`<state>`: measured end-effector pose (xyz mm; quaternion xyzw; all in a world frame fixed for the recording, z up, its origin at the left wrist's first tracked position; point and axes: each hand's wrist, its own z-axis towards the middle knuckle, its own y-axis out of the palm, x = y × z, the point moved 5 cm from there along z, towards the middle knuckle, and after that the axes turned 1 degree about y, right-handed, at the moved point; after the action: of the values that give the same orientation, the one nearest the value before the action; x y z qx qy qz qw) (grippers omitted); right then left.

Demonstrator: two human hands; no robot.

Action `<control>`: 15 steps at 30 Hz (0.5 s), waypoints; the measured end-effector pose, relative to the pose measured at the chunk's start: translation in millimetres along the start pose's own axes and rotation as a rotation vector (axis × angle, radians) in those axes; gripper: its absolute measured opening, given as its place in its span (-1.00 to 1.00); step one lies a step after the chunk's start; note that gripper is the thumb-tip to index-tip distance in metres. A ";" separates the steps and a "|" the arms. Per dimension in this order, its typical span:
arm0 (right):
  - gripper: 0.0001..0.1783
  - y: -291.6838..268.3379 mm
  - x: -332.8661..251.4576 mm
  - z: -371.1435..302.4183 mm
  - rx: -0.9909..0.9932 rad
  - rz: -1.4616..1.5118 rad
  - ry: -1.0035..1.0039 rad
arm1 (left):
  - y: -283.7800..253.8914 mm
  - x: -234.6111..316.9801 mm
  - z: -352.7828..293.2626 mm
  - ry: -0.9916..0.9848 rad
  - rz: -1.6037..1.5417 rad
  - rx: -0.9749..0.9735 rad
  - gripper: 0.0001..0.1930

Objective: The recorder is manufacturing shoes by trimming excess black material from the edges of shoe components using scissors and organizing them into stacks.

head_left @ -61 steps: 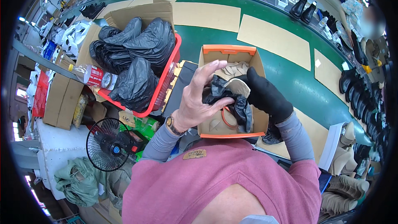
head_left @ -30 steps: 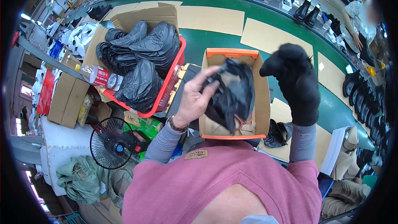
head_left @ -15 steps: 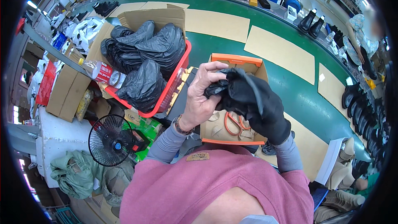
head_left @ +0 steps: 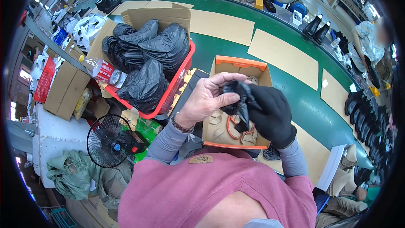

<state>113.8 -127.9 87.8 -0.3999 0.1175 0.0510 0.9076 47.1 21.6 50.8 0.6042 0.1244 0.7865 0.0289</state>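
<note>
Two hands at work over a box (head_left: pixel 241 62); clock directions are read from the box, with twelve toward the top of the view. The box, open, with an orange rim, stands on a green counter (head_left: pixel 311 109). The black piece (head_left: pixel 241 109), crumpled and glossy, is held above the box. The left hand (head_left: pixel 209 98), bare, comes in from eight o'clock and pinches the near-left part of the piece between thumb and fingers; a watch (head_left: pixel 181 126) circles its wrist. The right hand (head_left: pixel 272 116), in a black glove, comes in from four o'clock and meets the piece on its right side; dark glove and dark piece merge, so how its fingers are set cannot be told. Below the hands, inside the box, lie orange loops (head_left: pixel 229 127) and beige scraps (head_left: pixel 217 135).

At ten o'clock a red basket (head_left: pixel 190 61) holds a carton (head_left: pixel 180 15) and a heap of black bundles (head_left: pixel 165 44); a bottle (head_left: pixel 105 71) lies tilted at the basket's left side. A fan (head_left: pixel 109 141) stands between eight and nine. Pale sheets (head_left: pixel 283 57) line the counter from eleven-thirty round to three. Two boots (head_left: pixel 317 27) stand at one-thirty, farther off, and a person (head_left: pixel 368 40) is at two.
</note>
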 end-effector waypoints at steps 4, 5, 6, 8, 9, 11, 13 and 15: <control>-0.51 -13.9 -6.9 11.4 -0.158 0.242 -0.132 | -1.2 0.0 -1.5 0.028 -0.019 0.070 -0.54; -0.40 -13.0 -0.8 4.2 -0.167 0.433 -0.075 | -3.2 4.9 -1.7 0.131 0.164 0.125 -0.53; -0.40 -14.4 -5.9 3.3 -0.172 0.436 -0.078 | -5.3 8.9 -2.6 0.235 0.348 0.184 -0.52; -0.29 -22.9 0.2 5.5 0.091 0.861 0.304 | -6.7 9.2 -4.3 0.291 0.483 0.271 -0.49; -0.27 -23.9 -4.6 14.0 0.105 0.590 0.236 | -1.2 12.1 -3.8 0.352 0.505 0.291 -0.47; -0.31 -7.5 -2.6 11.6 0.004 0.378 0.227 | 10.8 14.2 -6.8 0.408 0.512 0.269 -0.47; -0.39 6.1 1.1 9.5 -0.023 0.135 0.117 | 8.7 11.7 -5.2 0.402 0.369 0.224 -0.48; -0.41 5.3 5.8 5.6 0.061 0.013 0.089 | 6.2 10.2 -8.8 0.357 0.112 0.169 -0.55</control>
<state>119.4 -120.2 86.3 -0.3729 0.1621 0.0355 0.9129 36.6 16.3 59.8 0.4614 0.1591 0.8684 -0.0883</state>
